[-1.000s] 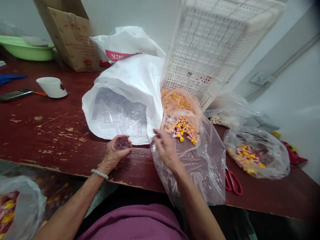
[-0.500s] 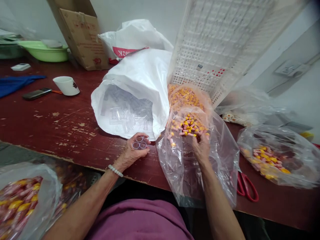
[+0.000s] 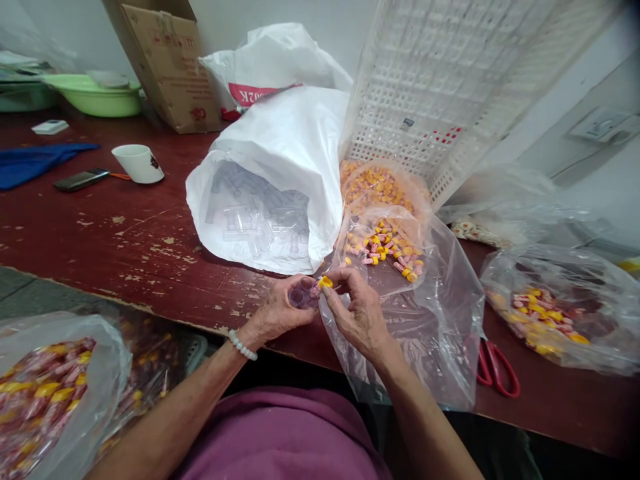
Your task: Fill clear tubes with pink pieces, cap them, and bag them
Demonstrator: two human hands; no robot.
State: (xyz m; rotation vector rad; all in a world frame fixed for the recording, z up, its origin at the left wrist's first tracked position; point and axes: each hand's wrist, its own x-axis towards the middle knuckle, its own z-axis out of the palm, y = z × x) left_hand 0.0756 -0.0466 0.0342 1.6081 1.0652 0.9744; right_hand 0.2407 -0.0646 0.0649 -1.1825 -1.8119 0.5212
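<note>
Several clear plastic tubes (image 3: pixel 299 295) are bunched in my left hand (image 3: pixel 277 310), their round open ends facing up. My right hand (image 3: pixel 361 313) pinches a small pink piece with a yellow cap (image 3: pixel 325 283) between thumb and fingers. The piece is at the mouth of one tube; how far it sits inside I cannot tell. Behind my left hand lies a white sack (image 3: pixel 325 247), its mouth toward me, with loose clear tubes (image 3: pixel 257 227) inside. Beyond my right hand, a clear plastic bag (image 3: pixel 425 333) spills pink pieces with yellow caps (image 3: pixel 383 247).
A white plastic crate (image 3: pixel 415 87) leans behind the bag. Red-handled scissors (image 3: pixel 500 370) lie at the right, near another bag of capped pieces (image 3: pixel 545 313). At left are a white cup (image 3: pixel 137 164), a phone (image 3: pixel 81 179) and a bag of filled tubes (image 3: pixel 45 393) below the table edge.
My right hand has come from the pile of capped pieces over to the tubes, bringing one piece with it. My left hand has shifted slightly right, still holding the tubes.
</note>
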